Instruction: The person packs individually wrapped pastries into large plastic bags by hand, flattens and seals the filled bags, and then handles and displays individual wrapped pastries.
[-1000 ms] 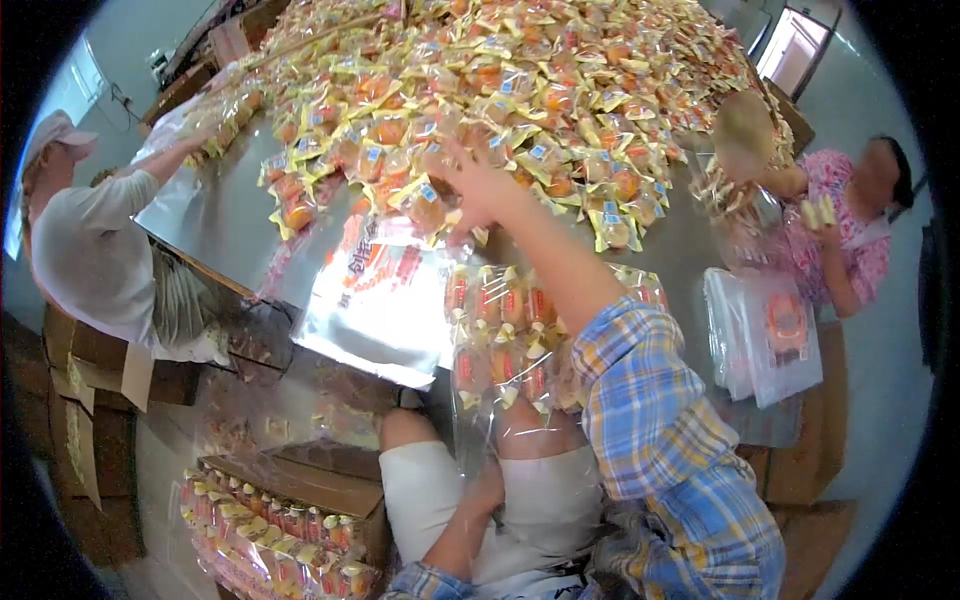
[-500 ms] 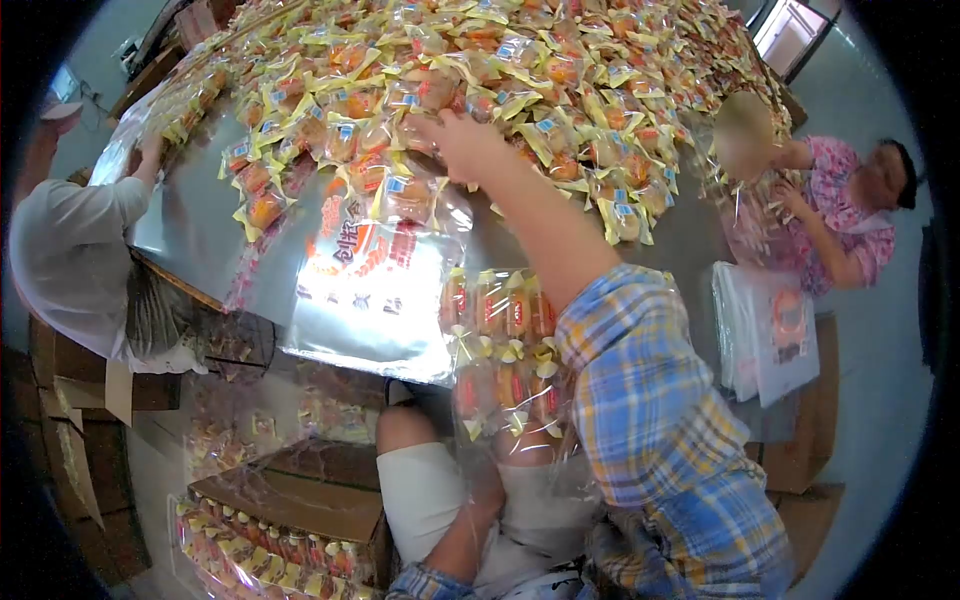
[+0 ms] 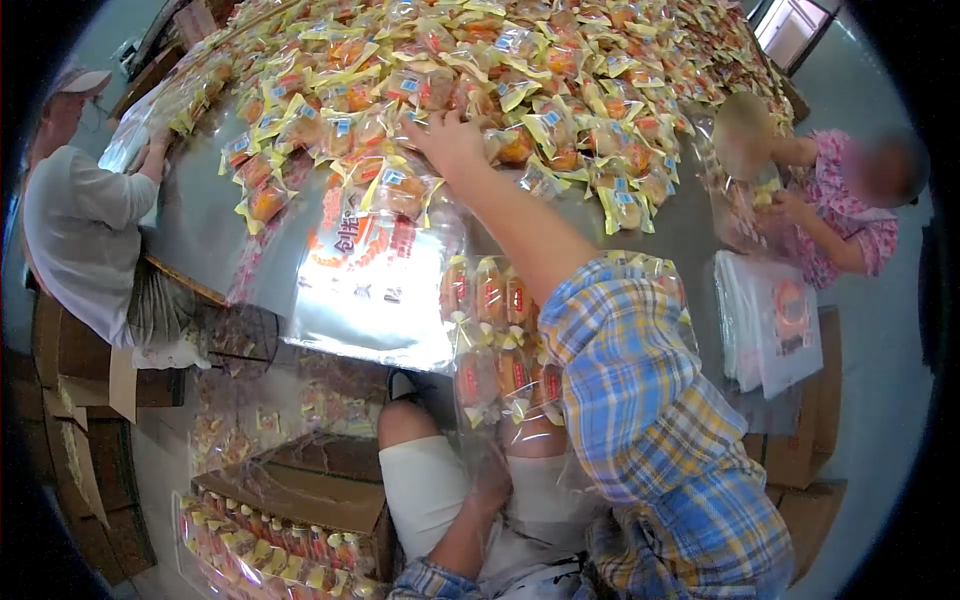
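Observation:
My right hand [image 3: 452,148] reaches over the near edge of the pile of wrapped bread packs [image 3: 560,60], its fingers spread and touching the packs beneath. Just below that hand, one wrapped pack [image 3: 402,190] lies on the top end of a printed silver-and-clear bag [image 3: 375,310]. Low in my lap is my left hand [image 3: 488,485], fingers curled at the lower end of a clear plastic bag [image 3: 470,425]; the film partly blurs them. Rows of wrapped bread rolls [image 3: 490,295] fill this bag, which rests across the table edge and my knee, partly behind my right sleeve.
A stack of clear printed bags [image 3: 765,325] hangs at the table's right edge. An open cardboard box [image 3: 300,500] with filled bags stands at lower left. One co-worker [image 3: 85,245] handles packs at left; another [image 3: 850,205] holds a clear bag at right.
My right hand has shifted slightly left on the pile, with its fingers more spread. The pack below it has moved a little. The left co-worker's head is raised further into view.

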`<act>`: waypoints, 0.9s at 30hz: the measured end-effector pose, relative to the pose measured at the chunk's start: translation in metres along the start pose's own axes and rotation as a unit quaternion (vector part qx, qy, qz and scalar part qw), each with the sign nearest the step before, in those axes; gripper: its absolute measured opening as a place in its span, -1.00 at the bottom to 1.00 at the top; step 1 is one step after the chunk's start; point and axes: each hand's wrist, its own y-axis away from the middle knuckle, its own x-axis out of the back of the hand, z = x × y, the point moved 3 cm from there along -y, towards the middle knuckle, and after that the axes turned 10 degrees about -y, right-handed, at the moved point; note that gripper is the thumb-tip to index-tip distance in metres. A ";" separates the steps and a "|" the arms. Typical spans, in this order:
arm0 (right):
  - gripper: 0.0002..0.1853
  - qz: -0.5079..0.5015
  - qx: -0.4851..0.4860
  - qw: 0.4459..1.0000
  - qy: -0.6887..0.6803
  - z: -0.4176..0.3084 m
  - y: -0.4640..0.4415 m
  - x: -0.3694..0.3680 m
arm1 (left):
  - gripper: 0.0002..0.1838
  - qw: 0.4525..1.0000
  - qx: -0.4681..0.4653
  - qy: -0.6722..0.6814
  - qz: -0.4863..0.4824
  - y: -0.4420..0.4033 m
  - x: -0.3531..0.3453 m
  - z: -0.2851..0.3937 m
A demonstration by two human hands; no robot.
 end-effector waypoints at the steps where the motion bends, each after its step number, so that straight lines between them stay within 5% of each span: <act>1: 0.01 -0.004 0.003 1.000 0.010 0.000 0.006 0.005 | -0.76 1.000 0.000 -0.001 0.001 0.000 -0.001 0.001; 10: -0.18 0.048 0.107 0.982 -0.147 0.045 0.025 0.026 | -0.76 0.999 0.009 0.011 0.038 0.003 -0.012 0.003; 14: -0.13 -0.058 0.095 0.969 -0.222 0.061 0.039 0.058 | -0.76 0.998 0.010 0.023 0.065 -0.004 -0.020 0.003; 18: -0.09 0.075 0.087 0.957 -0.268 0.094 0.047 0.058 | -0.73 0.998 -0.019 -0.034 -0.045 -0.003 0.054 0.049; 19: -0.11 0.003 0.071 0.932 -0.354 0.100 0.060 0.081 | -0.71 0.993 -0.037 -0.060 -0.093 0.001 0.092 0.069; 21: -0.11 0.064 0.080 0.899 -0.426 0.112 0.091 0.101 | -0.65 0.978 0.020 0.015 -0.205 -0.001 0.093 0.075; 25: -0.02 0.079 0.026 0.777 -0.623 0.151 0.136 0.108 | -0.67 0.978 0.066 0.014 -0.196 0.009 0.087 0.071; 27: 0.00 0.079 -0.007 0.685 -0.724 0.156 0.172 0.122 | -0.67 0.996 -0.042 -0.039 -0.071 0.025 0.092 0.067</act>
